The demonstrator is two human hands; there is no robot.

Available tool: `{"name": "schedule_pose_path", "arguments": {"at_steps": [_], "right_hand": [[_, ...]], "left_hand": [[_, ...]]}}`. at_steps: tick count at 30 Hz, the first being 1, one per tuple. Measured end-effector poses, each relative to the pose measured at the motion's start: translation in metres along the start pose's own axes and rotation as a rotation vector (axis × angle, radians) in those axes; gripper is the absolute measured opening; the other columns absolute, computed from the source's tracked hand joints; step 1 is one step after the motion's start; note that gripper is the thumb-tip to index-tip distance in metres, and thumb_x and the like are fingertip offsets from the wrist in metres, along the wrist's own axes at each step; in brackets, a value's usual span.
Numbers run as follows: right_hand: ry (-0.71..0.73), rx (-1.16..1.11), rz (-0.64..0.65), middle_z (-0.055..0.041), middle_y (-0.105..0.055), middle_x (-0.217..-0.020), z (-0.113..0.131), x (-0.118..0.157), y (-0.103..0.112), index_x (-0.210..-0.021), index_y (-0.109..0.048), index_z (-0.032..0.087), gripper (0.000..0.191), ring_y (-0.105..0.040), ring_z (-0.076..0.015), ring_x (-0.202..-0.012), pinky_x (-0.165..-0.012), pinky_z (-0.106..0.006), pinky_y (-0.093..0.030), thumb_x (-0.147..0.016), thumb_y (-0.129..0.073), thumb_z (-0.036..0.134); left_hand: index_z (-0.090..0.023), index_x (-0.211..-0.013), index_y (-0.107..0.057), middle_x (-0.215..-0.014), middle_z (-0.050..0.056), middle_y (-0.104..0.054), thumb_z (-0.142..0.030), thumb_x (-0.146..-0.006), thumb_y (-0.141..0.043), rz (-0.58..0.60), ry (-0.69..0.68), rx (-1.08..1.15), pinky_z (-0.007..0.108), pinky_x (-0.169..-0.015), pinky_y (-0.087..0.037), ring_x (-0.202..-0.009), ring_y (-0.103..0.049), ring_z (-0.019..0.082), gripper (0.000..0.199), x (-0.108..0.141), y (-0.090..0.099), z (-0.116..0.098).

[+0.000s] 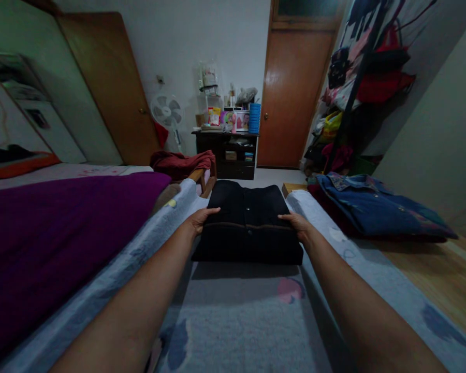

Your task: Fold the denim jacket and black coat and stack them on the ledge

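A folded black garment with buttons down its middle is held by both hands above or on a pale blue patterned cloth. My left hand grips its left side, thumb on top and the other fingers hidden beneath or behind the edge. On the right side, my right hand holds it the same way, its thumb lying over the dark fabric. Whether the garment's underside touches the cloth is hard to tell.
Folded denim clothing lies at the right on a wooden surface. A purple cloth covers the left side. Farther back are a red cloth, a fan, a dark cabinet and hanging bags.
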State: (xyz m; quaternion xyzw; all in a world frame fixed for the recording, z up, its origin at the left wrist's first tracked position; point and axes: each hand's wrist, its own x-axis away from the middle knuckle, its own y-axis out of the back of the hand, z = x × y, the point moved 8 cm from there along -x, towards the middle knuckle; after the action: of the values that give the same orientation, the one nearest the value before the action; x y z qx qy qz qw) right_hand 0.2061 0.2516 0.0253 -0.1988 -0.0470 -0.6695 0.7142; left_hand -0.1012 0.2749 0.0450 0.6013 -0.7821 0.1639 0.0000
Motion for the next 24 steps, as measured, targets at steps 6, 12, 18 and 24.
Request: {"name": "schedule_pose_path", "arguments": {"at_steps": [6, 12, 18, 24], "right_hand": [[0.073, -0.002, -0.021, -0.0032, -0.073, -0.085, 0.020, 0.063, -0.004, -0.108, -0.057, 0.021, 0.043, -0.068, -0.0201, -0.068, -0.066, -0.034, -0.056, -0.067, -0.067, 0.016], [0.090, -0.049, -0.014, -0.0038, -0.073, -0.090, 0.009, 0.153, -0.010, -0.114, -0.054, 0.021, 0.050, -0.069, -0.0225, -0.075, -0.069, -0.036, -0.056, -0.067, -0.067, 0.019], [0.061, -0.058, -0.032, -0.0055, -0.073, -0.100, -0.028, 0.235, -0.011, -0.117, -0.055, 0.023, 0.053, -0.070, -0.0248, -0.083, -0.078, -0.040, -0.055, -0.066, -0.069, 0.022], [0.033, -0.050, -0.027, -0.0054, -0.072, -0.103, -0.068, 0.282, -0.014, -0.116, -0.056, 0.024, 0.051, -0.069, -0.0263, -0.089, -0.082, -0.042, -0.054, -0.066, -0.069, 0.026]], "left_hand": [[-0.008, -0.114, -0.057, -0.087, 0.010, -0.074, -0.018, -0.077, -0.064, 0.069, 0.046, 0.085, 0.039, -0.078, -0.054, -0.076, -0.068, 0.022, 0.038, 0.052, -0.031, -0.014], [-0.015, -0.120, -0.055, -0.098, 0.009, -0.072, -0.020, -0.071, -0.071, 0.079, -0.001, 0.135, 0.039, -0.080, -0.055, -0.082, -0.070, 0.025, 0.053, 0.123, -0.054, -0.013], [-0.017, -0.121, -0.056, -0.103, 0.010, -0.072, -0.025, -0.067, -0.073, 0.026, 0.012, 0.075, 0.041, -0.082, -0.055, -0.087, -0.070, 0.027, 0.057, 0.201, -0.066, 0.007], [-0.017, -0.121, -0.057, -0.120, 0.011, -0.066, -0.031, -0.066, -0.071, -0.049, -0.084, -0.034, 0.041, -0.093, -0.050, -0.107, -0.064, 0.028, 0.058, 0.260, -0.066, 0.037]]}}
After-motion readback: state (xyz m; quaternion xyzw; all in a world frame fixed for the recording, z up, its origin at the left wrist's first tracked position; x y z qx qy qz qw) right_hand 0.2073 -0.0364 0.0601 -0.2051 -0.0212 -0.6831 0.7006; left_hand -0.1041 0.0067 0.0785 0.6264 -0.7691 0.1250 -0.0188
